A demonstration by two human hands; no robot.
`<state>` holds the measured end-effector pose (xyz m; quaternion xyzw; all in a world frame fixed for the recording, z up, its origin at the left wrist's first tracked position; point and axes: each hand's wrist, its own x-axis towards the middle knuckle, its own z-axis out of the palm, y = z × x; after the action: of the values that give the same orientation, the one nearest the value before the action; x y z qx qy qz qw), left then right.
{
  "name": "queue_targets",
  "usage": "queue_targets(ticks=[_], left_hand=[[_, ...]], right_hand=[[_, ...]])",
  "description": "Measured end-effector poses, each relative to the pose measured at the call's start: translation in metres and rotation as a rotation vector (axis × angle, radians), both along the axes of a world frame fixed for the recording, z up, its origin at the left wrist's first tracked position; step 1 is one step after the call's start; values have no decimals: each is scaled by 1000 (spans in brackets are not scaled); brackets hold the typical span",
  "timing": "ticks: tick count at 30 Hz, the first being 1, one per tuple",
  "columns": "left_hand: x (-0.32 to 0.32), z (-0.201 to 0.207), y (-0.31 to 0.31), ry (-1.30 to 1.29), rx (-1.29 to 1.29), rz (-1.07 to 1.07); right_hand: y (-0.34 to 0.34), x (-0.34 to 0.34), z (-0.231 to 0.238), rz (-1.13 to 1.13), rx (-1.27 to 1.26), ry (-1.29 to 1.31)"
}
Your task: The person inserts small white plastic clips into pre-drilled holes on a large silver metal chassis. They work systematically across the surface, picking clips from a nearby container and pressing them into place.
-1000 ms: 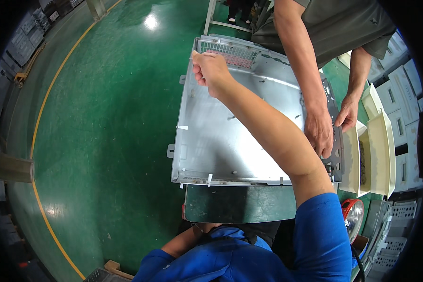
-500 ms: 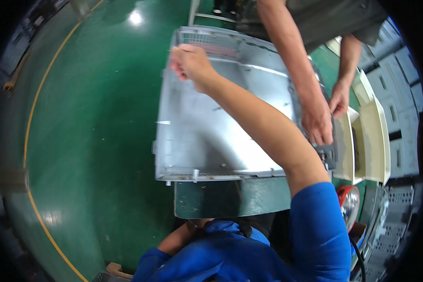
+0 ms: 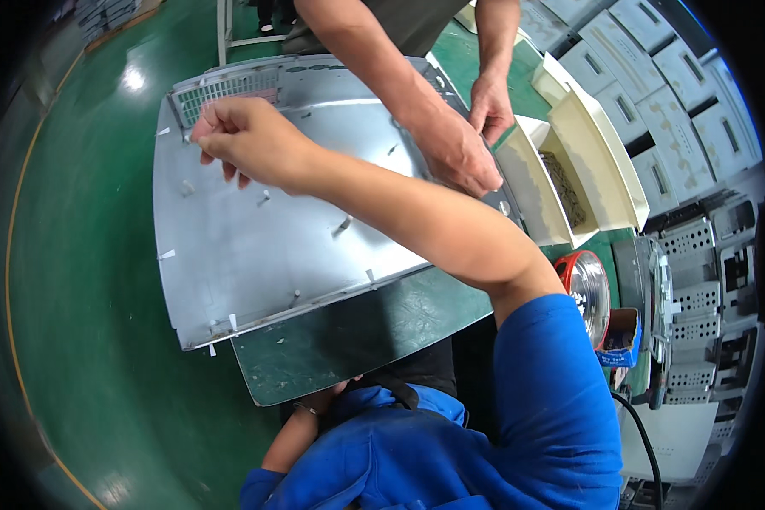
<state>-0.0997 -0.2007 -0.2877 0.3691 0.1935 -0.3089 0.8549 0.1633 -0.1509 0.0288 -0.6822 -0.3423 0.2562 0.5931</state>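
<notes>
A large grey panel (image 3: 229, 263) with a raised rim, small upright posts and a grille (image 3: 238, 85) at its far left corner lies across a green-topped table (image 3: 314, 357). My right hand (image 3: 251, 140) is over its far left part, just in front of the grille. The fingers are curled with the thumb drawn in; whatever they may pinch is hidden. My left hand (image 3: 342, 388) is low at the table's near edge, its fingers mostly out of sight. Across the table, another person's two hands (image 3: 463, 157) work at the panel's right edge.
Right of the panel stand cream bins (image 3: 578, 187), one holding many small dark parts. Nearer are a red-rimmed round dish (image 3: 588, 293) and a small blue box (image 3: 625, 340). Stacked grey cases (image 3: 637, 93) and perforated metal parts (image 3: 693, 314) line the right side.
The view has swung right, so the panel and bins sit farther left. My right hand has come slightly nearer, off the grille. The other person's hands stay at the panel's right edge.
</notes>
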Motion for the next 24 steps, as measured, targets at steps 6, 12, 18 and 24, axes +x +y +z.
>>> queue_targets(ticks=[6, 12, 18, 24], left_hand=[[18, 4, -11, -18, -7, 39], [34, 7, -23, -17, -31, 29], [38, -18, -21, 53, 8, -159], [58, -11, -8, 112, -168, -252]], right_hand=[[-136, -69, 23, 55, 81, -426], [-297, -140, 6, -739, -140, -155], [-434, -223, -17, -1552, -185, -303], [-541, -320, -12, -2116, -545, -433]])
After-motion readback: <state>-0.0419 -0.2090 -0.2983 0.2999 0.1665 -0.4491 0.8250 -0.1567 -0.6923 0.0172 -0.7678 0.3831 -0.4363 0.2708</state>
